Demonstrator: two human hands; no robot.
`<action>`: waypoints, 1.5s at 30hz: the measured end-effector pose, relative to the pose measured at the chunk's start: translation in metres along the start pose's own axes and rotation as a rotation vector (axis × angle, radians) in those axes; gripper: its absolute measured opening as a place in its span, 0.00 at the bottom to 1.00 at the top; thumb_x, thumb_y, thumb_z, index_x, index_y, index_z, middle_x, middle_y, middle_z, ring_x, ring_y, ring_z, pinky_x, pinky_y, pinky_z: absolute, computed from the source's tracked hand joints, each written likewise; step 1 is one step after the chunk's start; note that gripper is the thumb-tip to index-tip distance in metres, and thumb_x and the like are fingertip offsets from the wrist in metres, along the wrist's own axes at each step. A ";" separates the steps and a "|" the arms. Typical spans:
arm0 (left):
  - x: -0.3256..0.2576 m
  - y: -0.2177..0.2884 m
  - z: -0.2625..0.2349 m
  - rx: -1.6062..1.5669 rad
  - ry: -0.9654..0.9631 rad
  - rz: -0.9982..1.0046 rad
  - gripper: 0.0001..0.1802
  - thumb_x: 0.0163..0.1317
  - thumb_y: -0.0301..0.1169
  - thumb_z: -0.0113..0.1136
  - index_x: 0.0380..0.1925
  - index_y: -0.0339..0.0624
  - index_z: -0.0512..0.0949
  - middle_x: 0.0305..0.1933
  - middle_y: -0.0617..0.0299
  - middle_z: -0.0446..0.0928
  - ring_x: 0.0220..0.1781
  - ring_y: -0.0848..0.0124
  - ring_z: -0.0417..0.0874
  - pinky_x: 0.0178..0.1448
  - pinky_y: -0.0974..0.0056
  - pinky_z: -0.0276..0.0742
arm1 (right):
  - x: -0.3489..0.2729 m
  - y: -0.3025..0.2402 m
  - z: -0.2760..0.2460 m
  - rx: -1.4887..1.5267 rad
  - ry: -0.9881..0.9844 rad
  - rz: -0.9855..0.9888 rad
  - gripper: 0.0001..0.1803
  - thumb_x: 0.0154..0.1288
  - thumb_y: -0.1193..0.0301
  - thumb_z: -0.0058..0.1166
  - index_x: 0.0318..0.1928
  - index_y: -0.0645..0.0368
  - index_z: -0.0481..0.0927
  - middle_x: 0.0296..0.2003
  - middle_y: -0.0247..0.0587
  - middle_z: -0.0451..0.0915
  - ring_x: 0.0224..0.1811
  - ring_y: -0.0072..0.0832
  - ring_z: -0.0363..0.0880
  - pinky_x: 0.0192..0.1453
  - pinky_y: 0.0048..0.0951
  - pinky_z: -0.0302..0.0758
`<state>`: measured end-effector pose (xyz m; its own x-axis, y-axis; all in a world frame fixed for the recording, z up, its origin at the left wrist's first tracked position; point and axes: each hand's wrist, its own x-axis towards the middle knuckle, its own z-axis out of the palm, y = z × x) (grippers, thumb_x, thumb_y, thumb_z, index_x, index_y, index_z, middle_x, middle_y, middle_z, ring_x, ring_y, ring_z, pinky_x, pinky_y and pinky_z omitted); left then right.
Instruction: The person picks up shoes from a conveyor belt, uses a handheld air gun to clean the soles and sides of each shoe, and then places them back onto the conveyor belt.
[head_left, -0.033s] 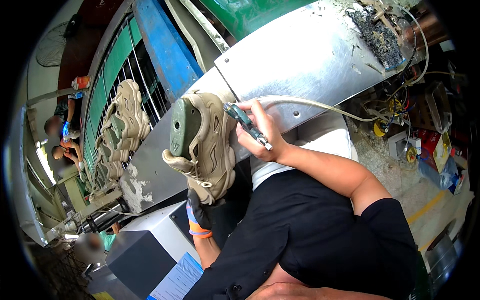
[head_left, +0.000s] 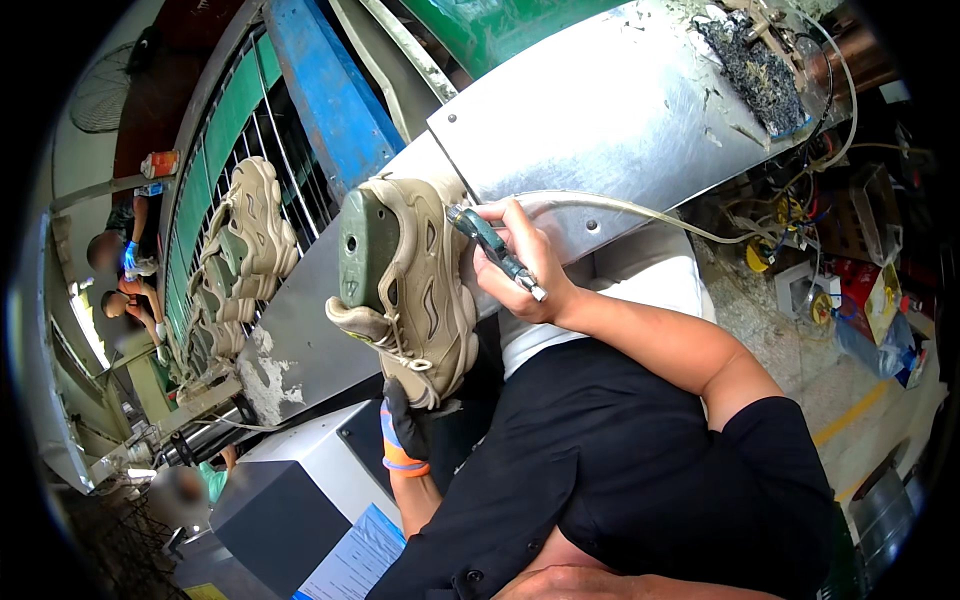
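A beige chunky sneaker (head_left: 425, 275) with cream laces leans at the metal conveyor edge, toe toward me. Its green last (head_left: 366, 250), with a hole in the heel end, fills the shoe opening. My left hand (head_left: 404, 418), in a dark-palmed glove with an orange cuff, grips the toe from below; some fingers are hidden behind it. Bare, my right hand (head_left: 530, 258) is wrapped round a dark green hand tool (head_left: 490, 243) with metal ends, held just right of the shoe's heel. A pale hose (head_left: 640, 207) runs from behind that hand to the right.
More beige sneakers on green lasts (head_left: 255, 225) line the wire rack (head_left: 275, 110) at left. A grey and white machine box (head_left: 290, 480) stands below. Burnt-looking debris (head_left: 755, 75) lies at the far right of the metal surface. Other people (head_left: 130, 285) work at far left.
The sneaker's toe has swung slightly to the right, with my left hand moving along. My right hand and its tool stay nearly still.
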<state>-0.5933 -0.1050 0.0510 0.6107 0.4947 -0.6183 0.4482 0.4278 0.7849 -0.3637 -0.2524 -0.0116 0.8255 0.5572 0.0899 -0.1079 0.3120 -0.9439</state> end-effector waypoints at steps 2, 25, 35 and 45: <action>-0.003 -0.004 0.017 0.013 0.017 -0.034 0.40 0.67 0.62 0.42 0.68 0.45 0.58 0.63 0.49 0.70 0.51 0.54 0.81 0.40 0.54 0.84 | 0.000 -0.002 0.001 -0.007 -0.011 0.029 0.24 0.57 0.75 0.52 0.55 0.66 0.64 0.23 0.33 0.74 0.23 0.16 0.70 0.29 0.22 0.67; 0.040 -0.005 0.111 -0.284 -0.570 -0.383 0.45 0.66 0.67 0.36 0.63 0.33 0.64 0.46 0.42 0.79 0.44 0.53 0.85 0.45 0.52 0.85 | -0.042 -0.063 -0.065 0.189 -0.064 0.432 0.19 0.62 0.75 0.46 0.54 0.62 0.66 0.20 0.29 0.69 0.17 0.15 0.64 0.21 0.22 0.64; 0.062 -0.007 0.154 -0.263 -0.814 -0.422 0.49 0.63 0.69 0.35 0.67 0.37 0.58 0.47 0.46 0.79 0.45 0.56 0.84 0.45 0.54 0.85 | -0.046 -0.115 -0.092 0.137 0.005 0.555 0.26 0.55 0.77 0.45 0.57 0.67 0.63 0.22 0.35 0.68 0.16 0.19 0.64 0.19 0.24 0.67; 0.078 0.004 0.202 -0.430 -1.061 -0.315 0.49 0.66 0.67 0.33 0.66 0.28 0.57 0.61 0.42 0.70 0.58 0.55 0.78 0.64 0.55 0.74 | -0.077 -0.109 -0.078 -0.009 0.211 0.366 0.19 0.60 0.78 0.48 0.53 0.63 0.65 0.28 0.31 0.73 0.22 0.13 0.67 0.25 0.19 0.66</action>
<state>-0.4121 -0.2177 0.0134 0.8394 -0.4650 -0.2815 0.5432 0.7374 0.4015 -0.3718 -0.3891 0.0591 0.8290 0.4596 -0.3186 -0.4114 0.1153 -0.9041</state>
